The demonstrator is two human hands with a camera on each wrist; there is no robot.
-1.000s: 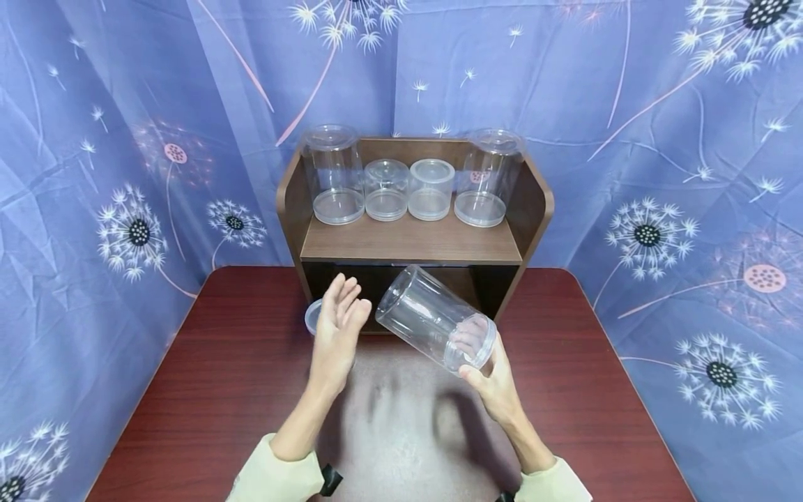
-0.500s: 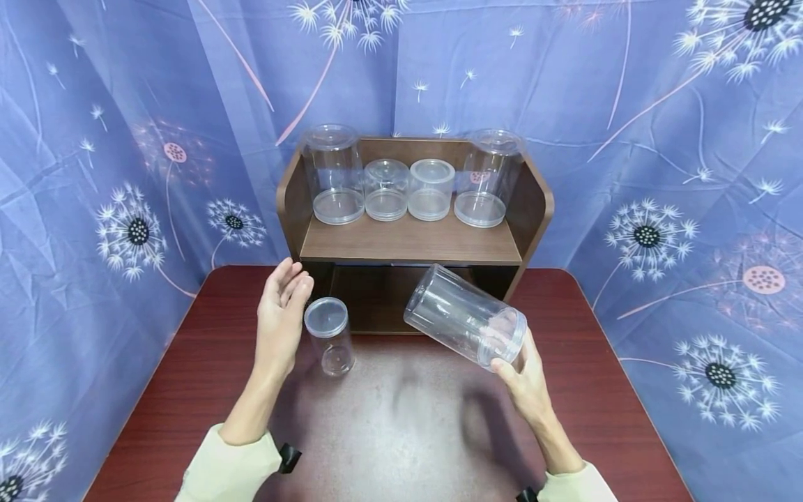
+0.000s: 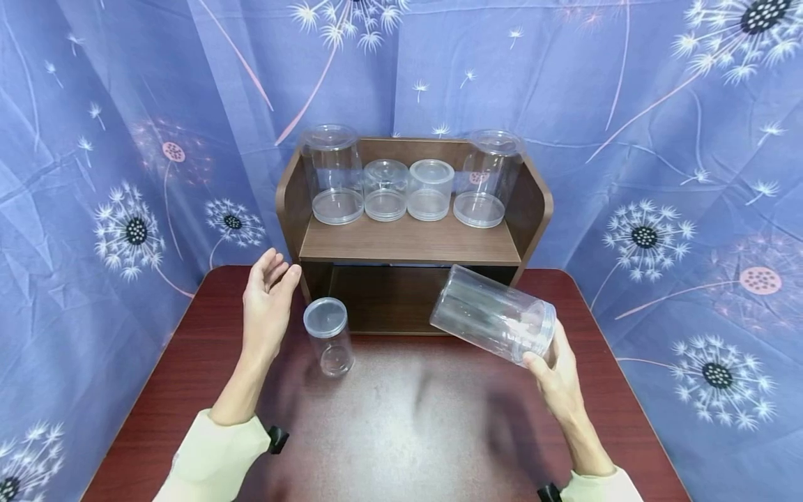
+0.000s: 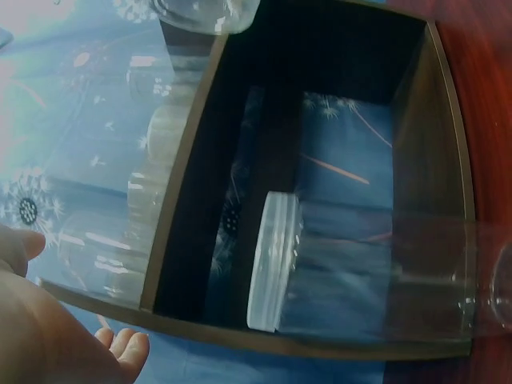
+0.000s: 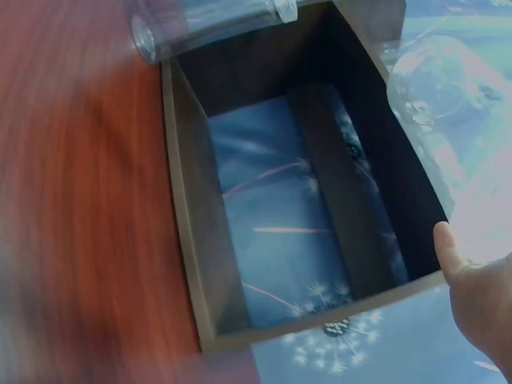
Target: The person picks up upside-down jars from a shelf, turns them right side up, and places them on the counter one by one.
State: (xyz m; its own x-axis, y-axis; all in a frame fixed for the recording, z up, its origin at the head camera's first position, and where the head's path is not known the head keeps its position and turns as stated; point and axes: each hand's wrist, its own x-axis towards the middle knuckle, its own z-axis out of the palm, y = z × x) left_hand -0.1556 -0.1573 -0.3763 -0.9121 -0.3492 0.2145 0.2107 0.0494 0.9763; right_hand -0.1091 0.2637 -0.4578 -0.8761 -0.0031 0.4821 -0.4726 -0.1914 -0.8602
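Observation:
My right hand [image 3: 557, 373] grips a large clear plastic jar [image 3: 492, 314] at its lidded end. The jar is tilted in the air, its other end pointing up and left toward the shelf. In the right wrist view the jar [image 5: 448, 104] is pale and blurred, beside my thumb [image 5: 452, 252]. My left hand [image 3: 266, 307] is raised to the left with relaxed fingers and holds nothing. Close to its right, a narrower clear jar [image 3: 330, 338] with a frosted lid stands upright on the table; it shows large in the left wrist view as a lidded jar [image 4: 276, 264].
A brown two-tier shelf [image 3: 410, 242] stands at the back of the red-brown table [image 3: 389, 432]. On its top tier are two tall jars [image 3: 335, 174] [image 3: 486, 178] at the ends and two short jars [image 3: 385, 189] [image 3: 431, 189] between them. Blue dandelion-print curtains [image 3: 207, 104] surround the table.
My right hand has carried the large jar to the right, tipping it flatter. The left hand has moved left, away from the narrow jar, which now shows fully.

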